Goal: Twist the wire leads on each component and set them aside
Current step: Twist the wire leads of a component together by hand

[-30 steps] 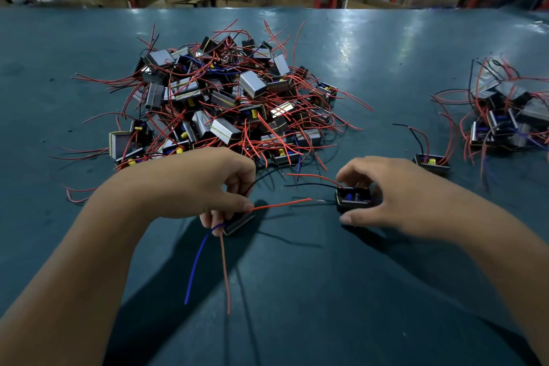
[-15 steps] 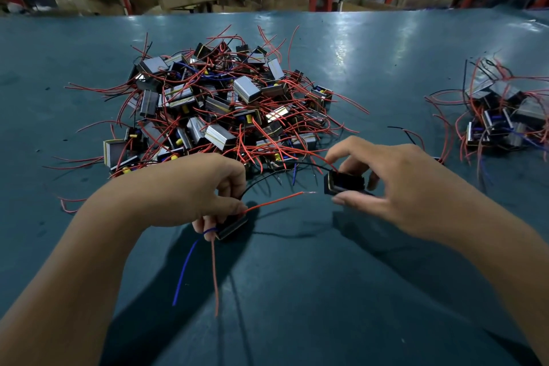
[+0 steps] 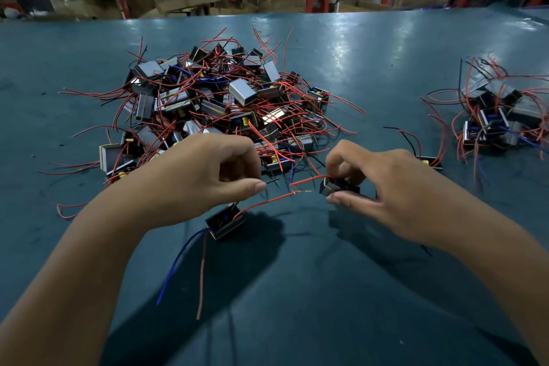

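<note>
Head view: the left hand [image 3: 205, 175] pinches a black lead above one component [image 3: 225, 221]; the right hand [image 3: 383, 184] grips another [image 3: 338, 186]. Big pile [image 3: 219, 110] at mid-tabletop [image 3: 371, 62] remains; few [image 3: 502, 116] lie finished by the right edge.

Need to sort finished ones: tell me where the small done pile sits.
In the head view, the small pile of red-wired black components lies at the table's far right, beyond the right hand.

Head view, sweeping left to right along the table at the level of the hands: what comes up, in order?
Left hand pinching a black lead → component hanging under it → right hand gripping another component → lone component on the table → smaller pile.
</note>
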The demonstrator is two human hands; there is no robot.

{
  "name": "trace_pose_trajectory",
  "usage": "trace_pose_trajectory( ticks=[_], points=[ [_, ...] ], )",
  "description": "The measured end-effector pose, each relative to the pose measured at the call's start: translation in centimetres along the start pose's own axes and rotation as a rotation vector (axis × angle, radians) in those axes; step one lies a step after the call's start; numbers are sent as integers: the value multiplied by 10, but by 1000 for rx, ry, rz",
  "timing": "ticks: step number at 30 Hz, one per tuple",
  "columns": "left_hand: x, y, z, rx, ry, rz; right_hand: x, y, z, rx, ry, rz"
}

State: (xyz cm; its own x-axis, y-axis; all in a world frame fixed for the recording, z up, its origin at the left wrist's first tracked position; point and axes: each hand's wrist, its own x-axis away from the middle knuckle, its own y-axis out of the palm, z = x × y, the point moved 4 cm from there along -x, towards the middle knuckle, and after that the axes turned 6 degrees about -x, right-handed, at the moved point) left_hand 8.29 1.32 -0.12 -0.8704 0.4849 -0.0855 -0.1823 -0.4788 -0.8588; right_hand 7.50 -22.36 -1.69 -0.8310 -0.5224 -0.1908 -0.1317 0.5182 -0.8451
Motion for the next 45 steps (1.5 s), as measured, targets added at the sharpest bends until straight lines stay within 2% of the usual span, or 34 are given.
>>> trace_pose_trajectory(
  ticks=[2,6,13,18,28,33,39,45],
  points=[
    [0,3,5,38,20,-30,-1,3,3,41,19,-28],
    [-2,12,9,-33,25,-46,-3,9,15,160,110,-123],
    [-4,23,27,-83,127,77,-4,9,15,171,82,-83],
    [-8,29,30,-207,85,196,-4,7,12,168,49,-90],
    [-10,39,34,-235,72,195,-4,2,13,187,31,-67],
    [-10,38,36,-209,76,235,-2,2,-6,10,-119,221],
    [-11,38,38,-173,94,259,-6,18,-7,-245,-111,200],
    [-10,36,39,-192,111,298,-7,18,-3,-311,-117,220]
  ],
)
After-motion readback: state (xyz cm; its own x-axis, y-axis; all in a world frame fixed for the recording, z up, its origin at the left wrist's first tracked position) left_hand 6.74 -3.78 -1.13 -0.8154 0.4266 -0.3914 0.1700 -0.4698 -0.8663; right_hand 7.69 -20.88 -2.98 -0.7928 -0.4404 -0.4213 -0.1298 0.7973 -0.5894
